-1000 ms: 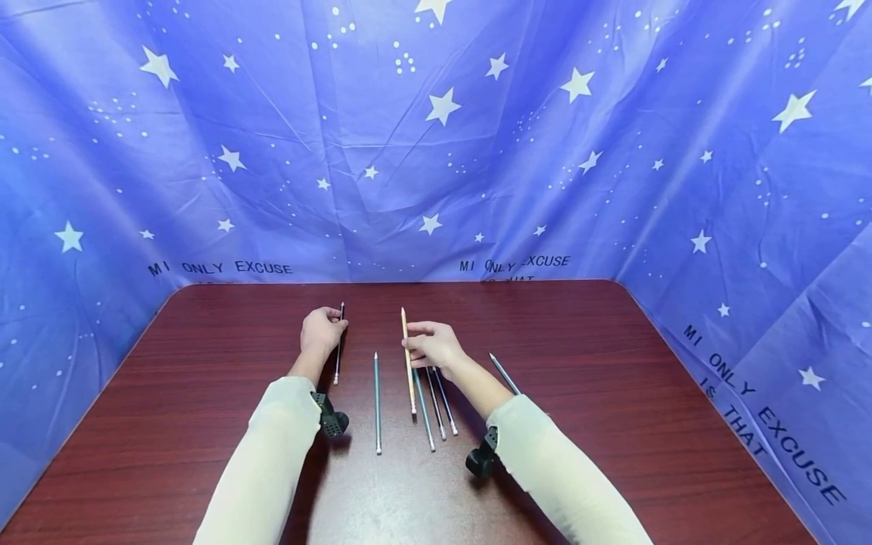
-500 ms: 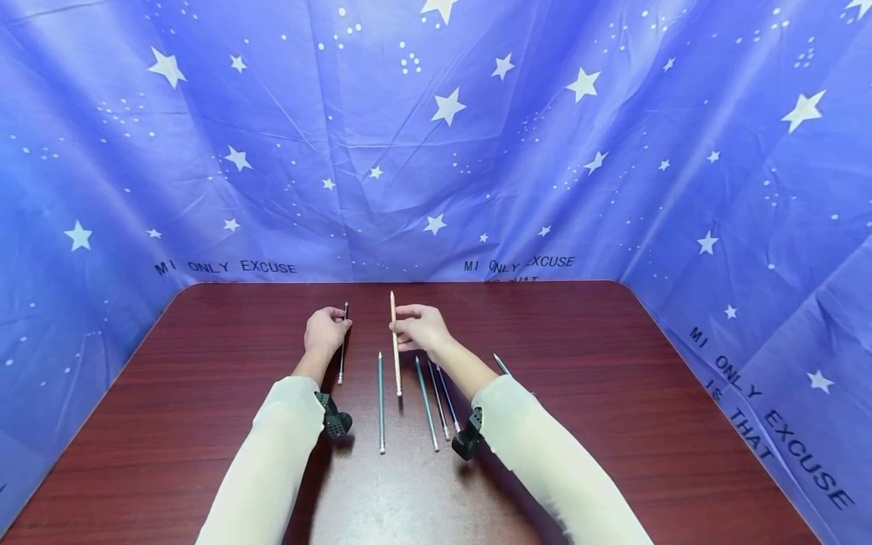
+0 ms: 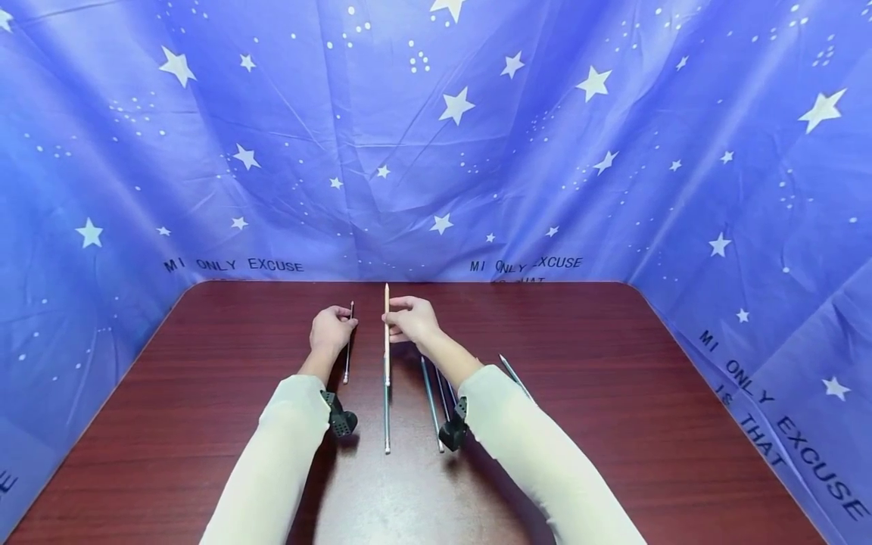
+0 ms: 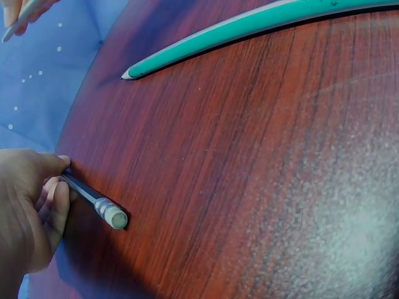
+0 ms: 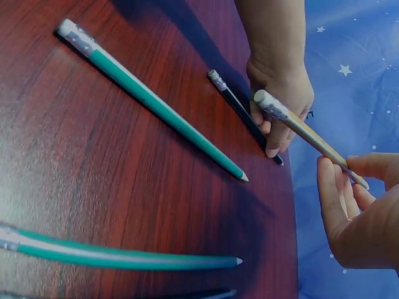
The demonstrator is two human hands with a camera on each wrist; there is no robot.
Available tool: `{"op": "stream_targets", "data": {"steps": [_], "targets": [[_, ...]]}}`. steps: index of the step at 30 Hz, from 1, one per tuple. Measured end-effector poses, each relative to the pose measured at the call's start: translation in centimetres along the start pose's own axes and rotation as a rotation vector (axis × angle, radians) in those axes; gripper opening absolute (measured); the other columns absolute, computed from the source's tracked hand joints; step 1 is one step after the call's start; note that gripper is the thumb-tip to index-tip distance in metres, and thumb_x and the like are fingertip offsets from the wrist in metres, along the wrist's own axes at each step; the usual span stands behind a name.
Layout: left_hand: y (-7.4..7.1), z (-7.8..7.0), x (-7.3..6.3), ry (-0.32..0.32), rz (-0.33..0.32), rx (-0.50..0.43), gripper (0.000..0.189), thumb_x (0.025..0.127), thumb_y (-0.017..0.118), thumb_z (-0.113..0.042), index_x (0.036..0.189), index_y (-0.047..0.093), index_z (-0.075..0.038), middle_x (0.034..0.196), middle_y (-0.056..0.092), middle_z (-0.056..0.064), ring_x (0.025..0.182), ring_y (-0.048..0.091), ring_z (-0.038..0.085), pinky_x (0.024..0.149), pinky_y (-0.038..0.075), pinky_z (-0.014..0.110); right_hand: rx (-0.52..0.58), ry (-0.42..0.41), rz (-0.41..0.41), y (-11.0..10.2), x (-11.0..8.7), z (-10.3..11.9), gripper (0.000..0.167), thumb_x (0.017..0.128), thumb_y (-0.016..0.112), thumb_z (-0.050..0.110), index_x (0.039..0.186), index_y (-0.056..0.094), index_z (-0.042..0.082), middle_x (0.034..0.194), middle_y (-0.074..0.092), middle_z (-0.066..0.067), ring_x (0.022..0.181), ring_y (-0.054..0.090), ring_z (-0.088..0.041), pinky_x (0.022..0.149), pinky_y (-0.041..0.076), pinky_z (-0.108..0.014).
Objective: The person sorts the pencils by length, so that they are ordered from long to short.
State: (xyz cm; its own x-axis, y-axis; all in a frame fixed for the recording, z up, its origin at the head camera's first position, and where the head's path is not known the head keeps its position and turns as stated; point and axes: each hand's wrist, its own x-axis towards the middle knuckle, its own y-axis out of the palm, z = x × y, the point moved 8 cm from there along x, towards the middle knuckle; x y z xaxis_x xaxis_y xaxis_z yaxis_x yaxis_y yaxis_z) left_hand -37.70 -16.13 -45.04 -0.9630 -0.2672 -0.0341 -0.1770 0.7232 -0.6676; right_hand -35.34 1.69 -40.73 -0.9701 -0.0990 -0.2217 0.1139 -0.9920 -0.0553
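My left hand (image 3: 331, 329) pinches a black pencil (image 4: 89, 194) that lies on the table, its white eraser end toward me. In my right hand (image 3: 413, 322) a yellow pencil (image 5: 310, 135) is pinched between thumb and fingers, raised above the table with its tip pointing away. Below it lies a green pencil (image 3: 387, 424), partly covered by the yellow one in the head view. In the right wrist view this green pencil sits between the black pencil and a second green pencil (image 5: 124, 256).
Right of the middle, the second green pencil and dark pencils (image 3: 446, 393) lie partly under my right forearm. Another pencil (image 3: 515, 375) slants farther right. The brown table (image 3: 170, 424) ends at a blue star-printed cloth (image 3: 409, 151) on its back and sides.
My right hand has carried the yellow pencil leftward and away from me, from beside the right-hand pencils to over the single green pencil. My left hand still holds the black pencil in place.
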Motion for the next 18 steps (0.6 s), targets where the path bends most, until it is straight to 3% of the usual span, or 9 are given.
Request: {"op": "stream_targets", "data": {"steps": [6,11,18], "targets": [[0.2,0.3,0.1,-0.004,0.007,-0.003,0.028,0.086,0.063,-0.022,0.111,0.064,-0.009,0.102,0.068,0.010,0.096,0.062,0.026,0.085,0.046,0.044,0.017,0.010,-0.010,0.8,0.6,-0.5,0.038,0.084,0.061,-0.002,0.122,0.056,0.000,0.108,0.064,-0.030,0.048,0.053,-0.008,0.049,0.056,-0.022],[0.2,0.4,0.2,0.004,0.004,-0.007,0.028,0.086,0.063,-0.022,0.111,0.064,-0.008,0.103,0.068,0.010,0.096,0.063,0.026,0.084,0.046,0.044,0.021,0.006,-0.025,1.4,1.0,-0.8,0.039,0.085,0.061,-0.001,0.123,0.056,0.000,0.109,0.063,-0.030,0.048,0.053,-0.006,0.048,0.055,-0.020],[0.2,0.5,0.4,-0.009,0.001,-0.012,0.028,0.087,0.063,-0.023,0.111,0.064,-0.009,0.103,0.067,0.010,0.096,0.061,0.025,0.084,0.046,0.043,0.025,0.004,-0.062,2.1,1.7,-1.2,0.038,0.085,0.061,-0.001,0.122,0.056,0.001,0.104,0.066,-0.027,0.049,0.052,-0.009,0.065,0.060,-0.036]]}}
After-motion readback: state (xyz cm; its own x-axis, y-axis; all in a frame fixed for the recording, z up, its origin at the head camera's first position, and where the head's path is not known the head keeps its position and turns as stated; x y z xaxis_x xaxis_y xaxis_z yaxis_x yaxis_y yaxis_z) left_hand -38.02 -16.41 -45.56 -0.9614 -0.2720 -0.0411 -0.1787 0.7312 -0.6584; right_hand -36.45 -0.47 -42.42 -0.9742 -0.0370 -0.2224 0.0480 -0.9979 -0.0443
